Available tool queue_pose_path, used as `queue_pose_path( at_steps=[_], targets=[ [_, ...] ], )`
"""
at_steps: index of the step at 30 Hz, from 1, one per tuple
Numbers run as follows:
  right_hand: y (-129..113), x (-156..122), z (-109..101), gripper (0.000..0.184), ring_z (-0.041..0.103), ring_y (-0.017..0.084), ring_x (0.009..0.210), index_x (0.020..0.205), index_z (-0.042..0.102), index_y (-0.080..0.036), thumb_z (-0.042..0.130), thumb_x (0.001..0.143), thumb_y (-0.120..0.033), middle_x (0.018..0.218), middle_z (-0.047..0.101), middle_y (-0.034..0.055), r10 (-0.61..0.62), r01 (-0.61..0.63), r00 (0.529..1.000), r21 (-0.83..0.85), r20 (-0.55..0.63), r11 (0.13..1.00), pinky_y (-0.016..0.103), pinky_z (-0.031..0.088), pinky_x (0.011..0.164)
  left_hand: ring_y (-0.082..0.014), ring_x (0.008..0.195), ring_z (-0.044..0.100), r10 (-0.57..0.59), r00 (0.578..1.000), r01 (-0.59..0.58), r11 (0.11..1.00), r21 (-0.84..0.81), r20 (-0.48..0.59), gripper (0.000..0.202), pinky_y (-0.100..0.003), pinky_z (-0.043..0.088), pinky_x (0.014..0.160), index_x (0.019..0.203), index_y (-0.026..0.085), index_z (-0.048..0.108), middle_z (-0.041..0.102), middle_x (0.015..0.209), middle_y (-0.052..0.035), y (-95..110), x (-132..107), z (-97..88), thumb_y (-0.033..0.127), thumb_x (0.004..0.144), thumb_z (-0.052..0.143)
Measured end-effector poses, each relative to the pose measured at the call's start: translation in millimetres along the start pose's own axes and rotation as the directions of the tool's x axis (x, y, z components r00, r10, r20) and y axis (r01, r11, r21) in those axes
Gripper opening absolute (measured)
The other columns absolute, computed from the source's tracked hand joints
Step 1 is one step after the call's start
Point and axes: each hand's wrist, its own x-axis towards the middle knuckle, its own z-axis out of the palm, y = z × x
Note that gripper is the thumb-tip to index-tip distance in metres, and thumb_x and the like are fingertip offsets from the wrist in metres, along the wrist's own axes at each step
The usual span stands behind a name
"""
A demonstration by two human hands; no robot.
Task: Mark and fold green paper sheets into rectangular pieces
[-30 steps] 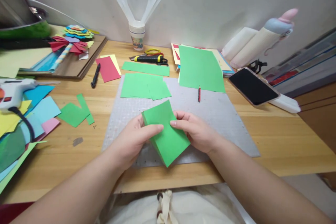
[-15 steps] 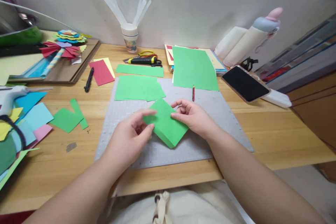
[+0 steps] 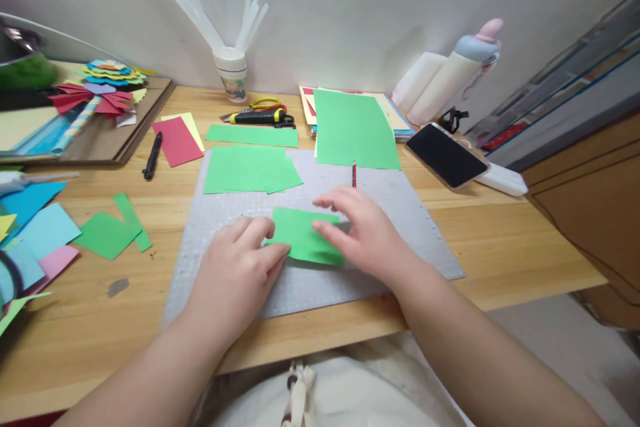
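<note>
A small green sheet of paper (image 3: 305,240) lies nearly square-on over the grey cutting mat (image 3: 400,213). At its left end, the thumb and fingers of my left hand (image 3: 240,260) pinch the paper. My right hand (image 3: 370,233) is over the right end, thumb and forefinger apart, with the thumb above or touching the paper; its other fingers are partly hidden. Just behind the paper, more green sheets (image 3: 245,170) overlap on the mat. A pencil (image 3: 355,175) with red and black markings rests beyond my right hand.
Behind the mat are a green strip (image 3: 253,135), a yellow-black cutter (image 3: 257,117), and a cup (image 3: 233,77) of white strips. A phone (image 3: 447,155) and bottle (image 3: 455,77) stand right. Left are a black pen (image 3: 153,156), green scraps (image 3: 110,235) and coloured papers (image 3: 47,233).
The green paper has turned from a diamond angle to lie level and lower on the mat. My right fingers have spread from their pinch, and my left hand has closed on the left end.
</note>
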Motion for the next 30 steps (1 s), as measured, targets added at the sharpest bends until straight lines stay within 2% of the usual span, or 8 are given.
queue_pose_path(
  at_steps=[2,5,10,13,17,23,27,30],
  targets=[
    [-12.9,-18.0,0.5,0.03,0.057,0.025,0.105,0.112,0.062,-0.02,0.067,0.087,-0.036,0.111,0.065,0.01,-0.085,0.093,0.992,-0.093,0.09,0.991,0.041,0.044,0.09,-0.0247,0.082,0.056,0.047,0.999,-0.048,0.996,0.069,0.017,0.022,-0.037,0.036,0.069,0.084,0.023,0.072,0.065,0.091,-0.0077,8.3,-3.8,-3.8,0.018,0.091,0.052],
    [-20.1,-46.3,10.2,0.022,0.057,0.027,0.101,0.11,0.063,-0.017,0.062,0.091,-0.028,0.111,0.066,0.0109,-0.09,0.126,0.985,-0.256,0.15,0.958,0.043,0.044,0.086,-0.0239,0.076,0.057,0.061,0.996,-0.067,0.994,0.09,0.072,0.018,-0.038,0.035,0.069,0.085,0.02,0.069,0.064,0.077,-0.0046,19.0,-12.7,-6.0,0.014,0.089,0.053],
    [-8.7,-70.0,21.6,0.017,0.057,0.022,0.094,0.102,0.065,-0.016,0.049,0.097,-0.015,0.101,0.068,0.0086,-0.107,0.127,0.99,-0.243,0.092,0.962,0.038,0.044,0.08,-0.021,0.074,0.058,0.017,1.0,-0.017,1.0,-0.026,0.002,0.018,-0.036,0.036,0.069,0.085,0.02,0.067,0.065,0.078,-0.0023,25.7,-28.4,0.3,0.016,0.093,0.051],
    [-2.1,-70.9,18.3,0.013,0.057,0.021,0.092,0.097,0.065,-0.018,0.053,0.095,-0.016,0.1,0.066,0.0068,-0.05,0.06,0.997,-0.183,0.061,0.981,0.037,0.043,0.081,-0.019,0.077,0.059,-0.065,0.998,0.061,0.986,-0.158,-0.015,0.017,-0.034,0.038,0.072,0.086,0.021,0.067,0.066,0.084,-0.0013,23.0,-33.4,4.6,0.021,0.094,0.052],
    [2.3,-67.1,13.3,0.005,0.056,0.021,0.095,0.086,0.064,-0.02,0.061,0.091,-0.021,0.098,0.061,0.0049,0.134,-0.13,0.99,-0.092,0.043,0.987,0.039,0.042,0.084,-0.0188,0.079,0.059,-0.204,0.976,0.217,0.939,-0.268,0.077,0.018,-0.034,0.039,0.072,0.081,0.022,0.066,0.065,0.087,-0.0015,16.6,-31.9,6.3,0.031,0.092,0.055],
    [1.3,-57.5,15.1,0.014,0.055,0.023,0.097,0.077,0.057,-0.02,0.062,0.09,-0.024,0.097,0.058,0.0037,0.295,-0.287,0.954,-0.132,0.048,0.949,0.041,0.039,0.085,-0.0216,0.08,0.057,-0.299,0.938,0.331,0.922,-0.198,0.179,0.025,-0.036,0.037,0.071,0.076,0.021,0.061,0.061,0.084,-0.0022,14.9,-21.5,3.2,0.036,0.093,0.049],
    [-0.4,-50.2,15.9,0.015,0.055,0.024,0.094,0.079,0.054,-0.021,0.062,0.09,-0.026,0.094,0.058,0.0036,0.332,-0.315,0.941,-0.184,0.069,0.931,0.04,0.039,0.081,-0.022,0.076,0.055,-0.312,0.926,0.348,0.923,-0.165,0.211,0.024,-0.037,0.037,0.069,0.076,0.021,0.057,0.058,0.081,-0.0021,15.9,-16.8,3.4,0.035,0.093,0.047],
    [-0.6,-47.0,16.0,0.015,0.055,0.024,0.092,0.079,0.053,-0.021,0.062,0.09,-0.027,0.093,0.057,0.0031,0.337,-0.314,0.938,-0.218,0.076,0.924,0.038,0.038,0.079,-0.0226,0.077,0.055,-0.308,0.933,0.338,0.929,-0.152,0.188,0.015,-0.037,0.038,0.07,0.082,0.021,0.058,0.059,0.083,-0.0024,16.0,-16.3,5.8,0.03,0.092,0.05]
  ],
)
